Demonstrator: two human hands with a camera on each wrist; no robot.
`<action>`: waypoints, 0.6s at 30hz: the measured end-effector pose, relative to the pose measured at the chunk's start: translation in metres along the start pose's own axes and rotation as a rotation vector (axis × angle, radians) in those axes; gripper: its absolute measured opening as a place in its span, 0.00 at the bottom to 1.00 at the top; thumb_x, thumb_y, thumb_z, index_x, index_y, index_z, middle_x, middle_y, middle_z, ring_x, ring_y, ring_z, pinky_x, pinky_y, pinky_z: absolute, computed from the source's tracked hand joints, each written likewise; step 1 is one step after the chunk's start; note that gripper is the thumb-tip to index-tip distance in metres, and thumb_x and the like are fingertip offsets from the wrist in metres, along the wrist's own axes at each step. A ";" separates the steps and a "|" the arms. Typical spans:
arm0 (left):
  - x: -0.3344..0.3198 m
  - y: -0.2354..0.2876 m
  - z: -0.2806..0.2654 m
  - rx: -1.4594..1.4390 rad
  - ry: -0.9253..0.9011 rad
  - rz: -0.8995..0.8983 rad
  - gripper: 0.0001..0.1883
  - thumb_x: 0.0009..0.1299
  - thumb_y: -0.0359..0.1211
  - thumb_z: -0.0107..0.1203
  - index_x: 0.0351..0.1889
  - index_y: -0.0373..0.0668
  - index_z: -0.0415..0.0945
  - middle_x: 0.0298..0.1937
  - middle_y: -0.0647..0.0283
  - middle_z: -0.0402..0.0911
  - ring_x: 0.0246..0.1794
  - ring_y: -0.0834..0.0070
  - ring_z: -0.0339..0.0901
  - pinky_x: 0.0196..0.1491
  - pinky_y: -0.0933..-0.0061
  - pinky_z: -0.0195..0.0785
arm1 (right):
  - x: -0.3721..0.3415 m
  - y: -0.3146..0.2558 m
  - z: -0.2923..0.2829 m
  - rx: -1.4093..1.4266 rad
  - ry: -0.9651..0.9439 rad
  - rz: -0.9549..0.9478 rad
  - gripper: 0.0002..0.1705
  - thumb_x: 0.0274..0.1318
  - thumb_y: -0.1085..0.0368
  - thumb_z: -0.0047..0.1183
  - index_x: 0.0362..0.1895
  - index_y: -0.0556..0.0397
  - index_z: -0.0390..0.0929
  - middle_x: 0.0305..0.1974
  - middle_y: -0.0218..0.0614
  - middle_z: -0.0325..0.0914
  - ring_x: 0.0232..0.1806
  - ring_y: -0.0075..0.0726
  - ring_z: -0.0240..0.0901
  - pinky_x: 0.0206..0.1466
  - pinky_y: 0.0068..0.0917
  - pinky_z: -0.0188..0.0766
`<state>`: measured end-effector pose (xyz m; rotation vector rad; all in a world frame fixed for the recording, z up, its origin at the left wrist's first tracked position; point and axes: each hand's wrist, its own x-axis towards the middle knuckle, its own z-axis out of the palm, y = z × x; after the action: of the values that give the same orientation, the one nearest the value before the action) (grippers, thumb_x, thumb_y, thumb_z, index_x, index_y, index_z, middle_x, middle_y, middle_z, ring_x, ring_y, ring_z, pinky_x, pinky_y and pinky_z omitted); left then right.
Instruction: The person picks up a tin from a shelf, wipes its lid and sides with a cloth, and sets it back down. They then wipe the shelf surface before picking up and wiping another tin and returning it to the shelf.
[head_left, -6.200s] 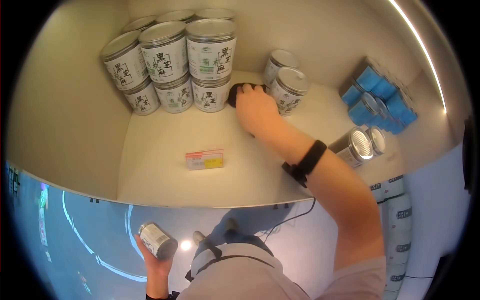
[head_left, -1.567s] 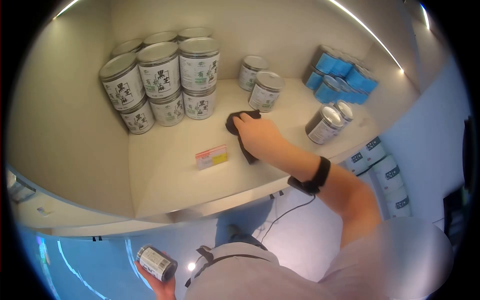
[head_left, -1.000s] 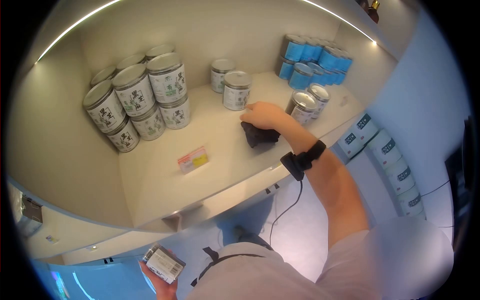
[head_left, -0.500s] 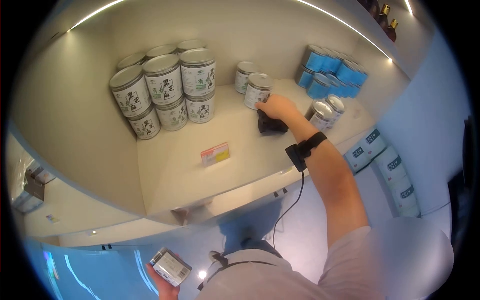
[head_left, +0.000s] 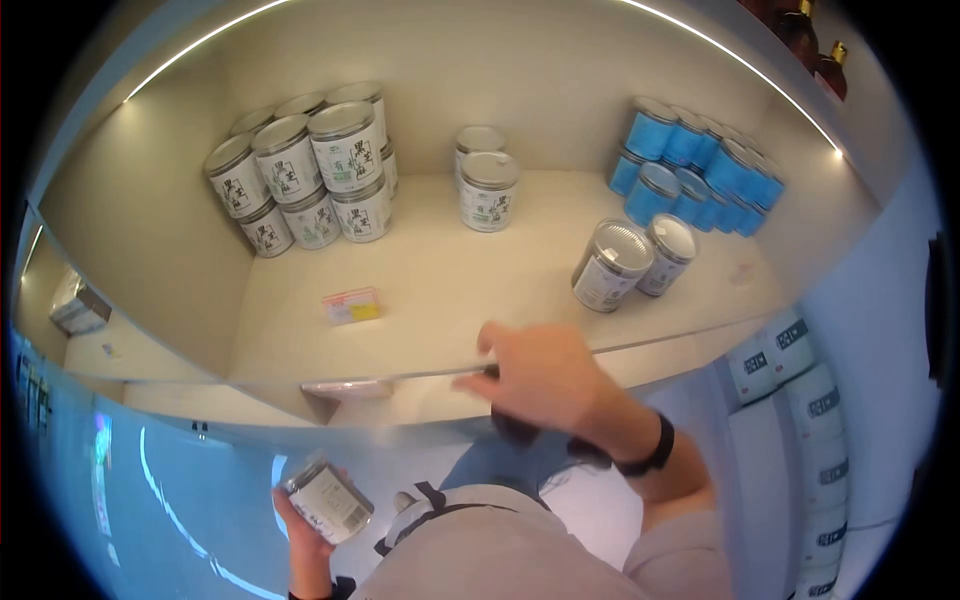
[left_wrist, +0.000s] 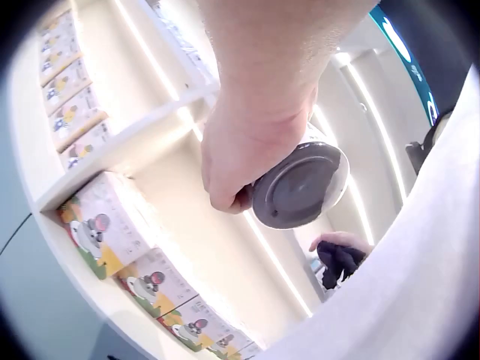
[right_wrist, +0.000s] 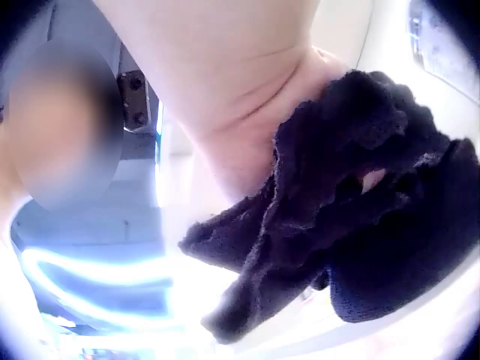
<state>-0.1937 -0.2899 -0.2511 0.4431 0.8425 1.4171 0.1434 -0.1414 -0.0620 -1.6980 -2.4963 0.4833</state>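
Note:
My left hand [head_left: 298, 525] grips a can [head_left: 328, 502] with a white label, low in front of the body at the left. The left wrist view shows the can's dark round end [left_wrist: 296, 187], with the left hand [left_wrist: 251, 150] wrapped round its side. My right hand [head_left: 550, 380] is over the shelf's front edge and holds a dark cloth [head_left: 512, 428], mostly hidden beneath it in the head view. In the right wrist view the crumpled fuzzy cloth [right_wrist: 337, 202] hangs in folds from the palm and covers most of the fingers.
Stacked white-labelled cans [head_left: 285, 165] stand at the shelf's left, two more [head_left: 488, 200] at the back middle. Two cans [head_left: 610, 270] stand front right, before stacked blue cans [head_left: 700, 155]. A price tag [head_left: 352, 306] sits front left. Patterned boxes [left_wrist: 109, 229] line another shelf.
My right hand has come off the shelf beside the back-middle cans and moved toward the body with the dark cloth. The left hand still holds its can. The head view has shifted.

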 end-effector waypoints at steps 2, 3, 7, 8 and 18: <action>0.012 -0.004 0.023 0.069 -0.012 0.002 0.50 0.66 0.76 0.36 0.67 0.41 0.69 0.57 0.49 0.79 0.54 0.55 0.79 0.58 0.55 0.74 | -0.023 0.010 0.010 0.185 -0.150 -0.128 0.39 0.55 0.33 0.56 0.56 0.53 0.76 0.34 0.50 0.84 0.38 0.54 0.83 0.44 0.41 0.76; 0.019 -0.004 0.038 0.141 -0.047 -0.007 0.51 0.66 0.76 0.36 0.69 0.41 0.67 0.59 0.49 0.78 0.57 0.56 0.78 0.60 0.55 0.73 | -0.028 0.017 0.017 0.297 -0.234 -0.173 0.41 0.53 0.32 0.58 0.58 0.52 0.76 0.33 0.48 0.85 0.37 0.53 0.82 0.43 0.38 0.76; 0.042 -0.008 0.115 0.487 -0.294 0.196 0.53 0.66 0.75 0.42 0.73 0.39 0.60 0.67 0.52 0.73 0.66 0.61 0.73 0.66 0.56 0.67 | -0.033 0.041 0.045 0.734 -0.434 -0.246 0.53 0.50 0.27 0.59 0.68 0.54 0.68 0.36 0.49 0.84 0.40 0.48 0.82 0.46 0.35 0.75; 0.048 -0.005 0.131 0.670 -0.290 0.243 0.52 0.65 0.73 0.45 0.73 0.39 0.60 0.67 0.53 0.73 0.66 0.62 0.72 0.66 0.56 0.67 | -0.032 0.044 0.048 0.801 -0.497 -0.216 0.52 0.50 0.35 0.66 0.70 0.53 0.64 0.38 0.44 0.84 0.41 0.39 0.81 0.47 0.30 0.73; 0.057 -0.001 0.246 0.548 -0.601 0.248 0.52 0.65 0.62 0.61 0.73 0.33 0.54 0.68 0.56 0.69 0.69 0.69 0.66 0.69 0.65 0.58 | -0.036 0.068 0.080 1.475 -0.327 -0.298 0.45 0.46 0.62 0.74 0.66 0.56 0.66 0.58 0.39 0.76 0.60 0.33 0.73 0.66 0.34 0.68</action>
<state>-0.0156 -0.1839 -0.1062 1.3555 0.6776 1.1530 0.1979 -0.1685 -0.1546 -0.6293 -1.4889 1.9470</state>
